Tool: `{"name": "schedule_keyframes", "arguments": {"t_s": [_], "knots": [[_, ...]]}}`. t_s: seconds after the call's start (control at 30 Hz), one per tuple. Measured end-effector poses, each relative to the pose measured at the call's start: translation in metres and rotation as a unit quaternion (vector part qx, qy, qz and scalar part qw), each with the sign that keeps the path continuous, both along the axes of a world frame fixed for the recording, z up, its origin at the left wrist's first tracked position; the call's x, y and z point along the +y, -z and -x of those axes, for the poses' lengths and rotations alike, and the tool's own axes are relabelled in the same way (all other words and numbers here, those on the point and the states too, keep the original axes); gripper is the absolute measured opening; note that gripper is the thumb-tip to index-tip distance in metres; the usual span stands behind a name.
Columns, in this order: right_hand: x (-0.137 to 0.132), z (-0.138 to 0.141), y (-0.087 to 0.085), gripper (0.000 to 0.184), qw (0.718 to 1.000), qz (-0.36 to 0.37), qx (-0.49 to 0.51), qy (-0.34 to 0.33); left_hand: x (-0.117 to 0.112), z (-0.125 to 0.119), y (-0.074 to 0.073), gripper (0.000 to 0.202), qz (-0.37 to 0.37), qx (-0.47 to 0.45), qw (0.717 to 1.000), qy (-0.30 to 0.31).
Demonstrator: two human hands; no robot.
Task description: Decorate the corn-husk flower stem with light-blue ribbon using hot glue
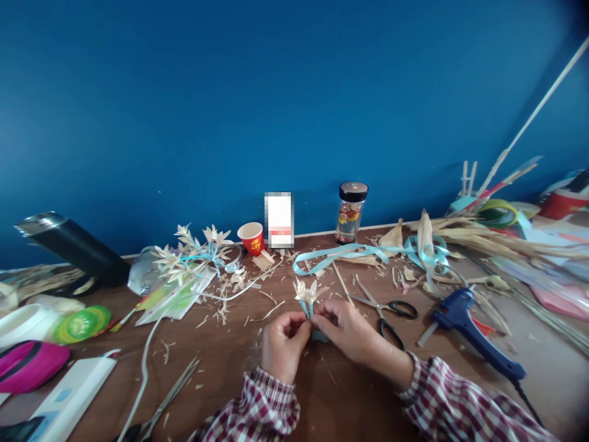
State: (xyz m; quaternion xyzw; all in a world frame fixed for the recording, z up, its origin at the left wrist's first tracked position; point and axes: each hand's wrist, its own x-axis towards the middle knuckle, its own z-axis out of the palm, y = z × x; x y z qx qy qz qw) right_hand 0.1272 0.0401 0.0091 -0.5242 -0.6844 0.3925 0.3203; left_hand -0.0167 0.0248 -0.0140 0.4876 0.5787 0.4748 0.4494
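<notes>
Between my two hands stands a small cream flower made of dry husk (307, 291), upright on light-blue stems. My left hand (286, 341) pinches the blue stems below the petals from the left. From the right, my right hand (344, 328) grips the same stems with thumb and fingertips, so the fingers of both hands nearly meet. A small dark piece (319, 336) shows under the right fingers; what it is I cannot make out. Right of my hands lie open scissors (384, 308) with black handles, and a blue glue gun (476, 334) lies beyond them.
Finished husk flowers (202, 248) lie at the left by a red paper cup (251, 238). A glass jar (352, 215) stands near the wall behind a light-blue ribbon (340, 255). A white cable (146, 356), second scissors (172, 393) and a power strip (73, 399) occupy the left front.
</notes>
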Motion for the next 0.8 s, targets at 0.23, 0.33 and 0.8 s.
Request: {"name": "schedule_keyframes", "arguments": {"t_s": [0.23,0.33,0.8], "knots": [[0.003,-0.003,0.002,0.025,0.999,0.014,0.042,0.010,-0.004,-0.001,-0.008,0.018,-0.028,0.067,0.997,0.025],[0.004,-0.004,0.003,0.031,0.997,0.024,0.066,0.010,-0.004,-0.003,-0.011,0.018,-0.023,0.052,0.998,0.029],[0.007,-0.006,0.004,0.039,0.982,0.046,0.185,0.009,0.005,-0.012,-0.020,0.039,0.105,-0.147,0.984,0.013]]}}
